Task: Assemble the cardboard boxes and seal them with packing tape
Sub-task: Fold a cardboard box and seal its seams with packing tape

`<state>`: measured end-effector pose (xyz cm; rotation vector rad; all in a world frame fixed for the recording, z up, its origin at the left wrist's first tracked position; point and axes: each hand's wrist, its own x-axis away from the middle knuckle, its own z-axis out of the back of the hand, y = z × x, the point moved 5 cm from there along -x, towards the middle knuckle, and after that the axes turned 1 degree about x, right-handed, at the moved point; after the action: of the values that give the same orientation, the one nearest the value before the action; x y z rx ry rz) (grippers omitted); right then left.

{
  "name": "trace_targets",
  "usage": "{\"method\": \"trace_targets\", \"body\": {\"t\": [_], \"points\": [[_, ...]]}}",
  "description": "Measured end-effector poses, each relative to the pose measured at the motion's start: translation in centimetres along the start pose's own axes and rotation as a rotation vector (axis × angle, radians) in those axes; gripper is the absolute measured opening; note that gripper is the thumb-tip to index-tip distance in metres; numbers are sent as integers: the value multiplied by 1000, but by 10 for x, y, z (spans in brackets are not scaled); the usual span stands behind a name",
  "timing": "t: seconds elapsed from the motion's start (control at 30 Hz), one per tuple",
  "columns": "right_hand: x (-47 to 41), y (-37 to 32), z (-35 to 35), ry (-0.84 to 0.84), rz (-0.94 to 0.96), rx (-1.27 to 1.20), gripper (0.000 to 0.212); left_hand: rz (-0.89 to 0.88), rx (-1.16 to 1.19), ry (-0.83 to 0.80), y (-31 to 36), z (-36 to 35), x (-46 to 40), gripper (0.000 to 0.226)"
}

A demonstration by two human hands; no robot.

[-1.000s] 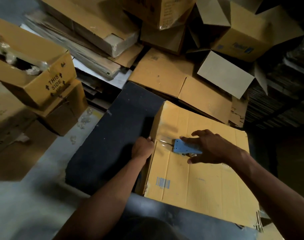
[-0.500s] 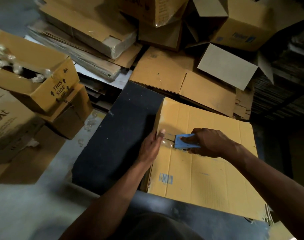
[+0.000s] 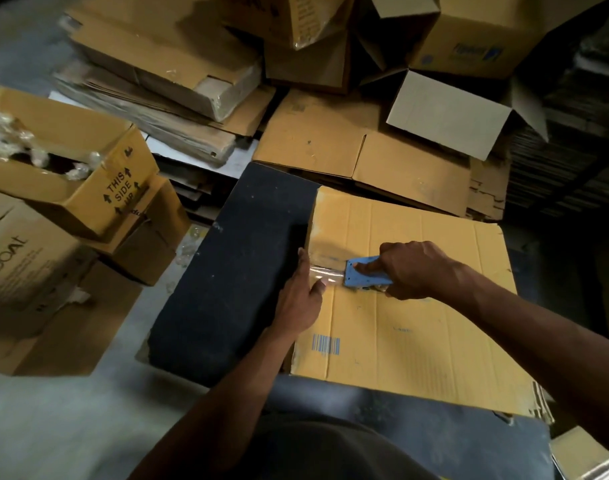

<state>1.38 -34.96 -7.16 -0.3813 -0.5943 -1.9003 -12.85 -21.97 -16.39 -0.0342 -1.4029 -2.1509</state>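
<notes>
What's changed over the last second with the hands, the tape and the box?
The left hand left the box's left edge, where it was curled, and now lies flat with its fingers pressing the tape end down. The right hand, holding the blue tape dispenser, drew it rightward, leaving a short clear strip along the seam. The cardboard box stays on the dark table.

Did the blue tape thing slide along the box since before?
Yes. The blue tape dispenser has slid rightward, away from the box's left edge, leaving clear tape behind it.
</notes>
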Motion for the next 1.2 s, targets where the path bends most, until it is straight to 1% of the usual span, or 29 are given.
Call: {"method": "trace_targets", "body": {"t": [0.07, 0.13, 0.2, 0.27, 0.33, 0.37, 0.47, 0.6, 0.73, 0.83, 0.97, 1.1, 1.2], "points": [[2, 2, 2, 9, -5, 10, 68, -69, -126, -27, 1, -2, -2, 80], [3, 3, 3, 21, -3, 6, 66, -188, -405, 21, 4, -5, -6, 79], [5, 3, 3, 38, 5, 2, 65, -349, -673, 69, 10, -7, -10, 78], [5, 2, 2, 43, 3, 14, 67, -478, -829, -38, 12, -14, -14, 87], [5, 0, 0, 33, -5, 35, 69, -481, -923, -150, 8, -17, -15, 103], [5, 0, 0, 25, -15, 40, 71, -466, -960, -172, 7, -17, -16, 109], [8, 5, -1, -9, -47, 21, 74, -448, -983, -178, 8, -17, -14, 118], [20, 17, -6, -34, -42, -21, 71, -447, -974, -163, 9, -16, -13, 117], [31, 29, -12, -62, -54, -10, 74, -454, -966, -157, 10, -16, -13, 117], [31, 28, -14, -56, -49, -6, 75, -443, -987, -166, 11, -16, -12, 119], [26, 25, -15, -10, -29, 58, 74, -389, -1069, -111, 26, -24, -6, 123], [27, 25, -12, 26, 22, 64, 64, -482, -1030, -209, 40, -66, 4, 121], [24, 24, -9, 41, 35, 48, 63, -458, -1052, -154, 32, -62, -3, 116]]}}
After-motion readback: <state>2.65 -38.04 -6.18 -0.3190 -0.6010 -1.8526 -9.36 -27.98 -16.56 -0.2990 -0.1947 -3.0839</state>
